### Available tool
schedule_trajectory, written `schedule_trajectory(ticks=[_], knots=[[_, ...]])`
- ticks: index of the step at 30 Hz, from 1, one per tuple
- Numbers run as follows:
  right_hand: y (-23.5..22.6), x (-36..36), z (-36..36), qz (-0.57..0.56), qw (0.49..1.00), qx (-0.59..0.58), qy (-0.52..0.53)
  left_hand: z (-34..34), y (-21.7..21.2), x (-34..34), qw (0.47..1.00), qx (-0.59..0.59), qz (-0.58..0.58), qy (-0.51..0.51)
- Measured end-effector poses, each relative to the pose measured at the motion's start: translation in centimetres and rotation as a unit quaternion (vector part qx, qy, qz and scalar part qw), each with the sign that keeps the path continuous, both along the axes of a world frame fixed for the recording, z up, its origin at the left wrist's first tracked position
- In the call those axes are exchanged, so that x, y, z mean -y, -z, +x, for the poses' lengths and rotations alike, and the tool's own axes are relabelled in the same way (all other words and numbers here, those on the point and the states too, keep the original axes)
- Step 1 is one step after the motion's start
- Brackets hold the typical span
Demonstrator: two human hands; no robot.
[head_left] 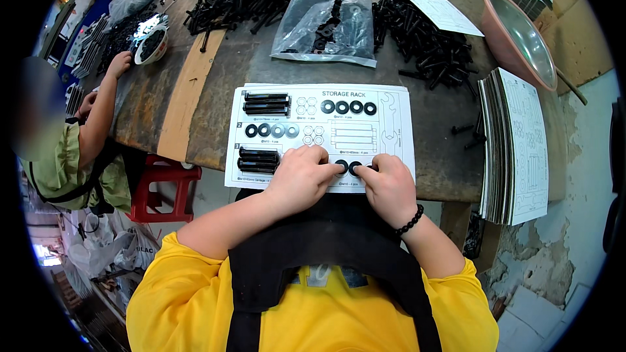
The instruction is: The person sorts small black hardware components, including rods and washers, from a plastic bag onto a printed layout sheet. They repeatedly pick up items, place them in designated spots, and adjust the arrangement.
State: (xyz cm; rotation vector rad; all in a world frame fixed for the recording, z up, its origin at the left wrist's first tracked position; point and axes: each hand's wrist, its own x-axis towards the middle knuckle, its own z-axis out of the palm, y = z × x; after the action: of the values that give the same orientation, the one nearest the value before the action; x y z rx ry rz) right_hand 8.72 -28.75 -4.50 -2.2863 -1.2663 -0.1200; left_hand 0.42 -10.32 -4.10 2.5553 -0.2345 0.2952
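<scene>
A white parts card (319, 186) with printed outlines lies at the table's front edge. My left hand (301, 173) is closed, its fingertips on a black washer (341, 165) in the card's bottom row. Beside it my right hand (392, 182) pinches at another black washer (355, 168); its fingers partly cover that spot. Black bolts lie in two groups on the card's left, an upper group (266, 104) and a lower group (258, 160). More black washers (347, 107) line the top row, and several darker and grey washers (271, 131) sit in the middle row. Hex-nut outlines look unfilled.
Loose black bolts (244, 0) are heaped at the back, with another heap (424, 42) on the right. Between them lies a clear plastic bag (324, 23) of hardware. A stack of cards (515, 150) and a pink-rimmed basin (520, 32) stand right. A co-worker's hand (119, 64) nears a white bowl (151, 45).
</scene>
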Motion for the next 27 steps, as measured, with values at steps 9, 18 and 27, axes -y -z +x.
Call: schedule_trajectory(ticks=[9,18,27], knots=[[-0.6,1.7,0.5,-0.004,1.000,-0.015,0.021,-1.1,-0.9,-1.2,0.998,-0.001,0.056,-0.036],[-0.5,2.6,0.9,-0.007,1.000,-0.020,0.018,-2.0,-0.8,-1.5,0.996,-0.020,0.077,-0.037],[-0.3,2.3,1.0,0.000,1.000,-0.024,0.013,-2.0,-0.8,-1.2,0.997,-0.031,0.065,-0.021]])
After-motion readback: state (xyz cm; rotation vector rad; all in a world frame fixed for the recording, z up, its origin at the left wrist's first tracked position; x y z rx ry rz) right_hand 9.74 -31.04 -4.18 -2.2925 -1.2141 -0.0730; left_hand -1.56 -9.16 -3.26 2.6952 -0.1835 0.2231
